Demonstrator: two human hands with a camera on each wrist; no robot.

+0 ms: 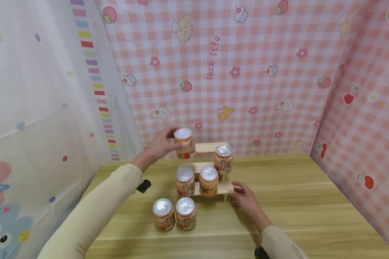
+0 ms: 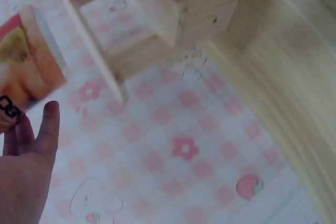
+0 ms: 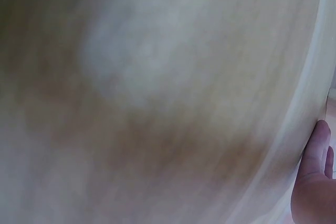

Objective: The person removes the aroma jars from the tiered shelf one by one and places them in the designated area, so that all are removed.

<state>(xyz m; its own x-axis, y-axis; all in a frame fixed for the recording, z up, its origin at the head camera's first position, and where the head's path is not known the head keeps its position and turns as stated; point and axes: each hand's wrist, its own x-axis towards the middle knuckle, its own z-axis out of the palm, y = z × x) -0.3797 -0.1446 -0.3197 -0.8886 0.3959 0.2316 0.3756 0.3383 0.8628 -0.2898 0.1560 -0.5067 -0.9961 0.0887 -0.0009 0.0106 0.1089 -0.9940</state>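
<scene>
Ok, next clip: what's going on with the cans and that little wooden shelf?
A person's left hand holds a can at the top step of a small wooden stepped shelf. The right hand rests by the bottom step's right end. Three cans sit on the shelf and two stand on the table in front.

My left hand [image 1: 160, 145] is raised, arm stretched forward, fingers curled in a grip; my right hand [image 1: 244, 198] lies low, fingers relaxed.

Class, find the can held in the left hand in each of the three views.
Head: the held can is left of centre, at the top step of the wooden rack.
Left wrist: the can's label fills the left edge.
Right wrist: not in it.
Shared landmark: the wooden rack.
</scene>
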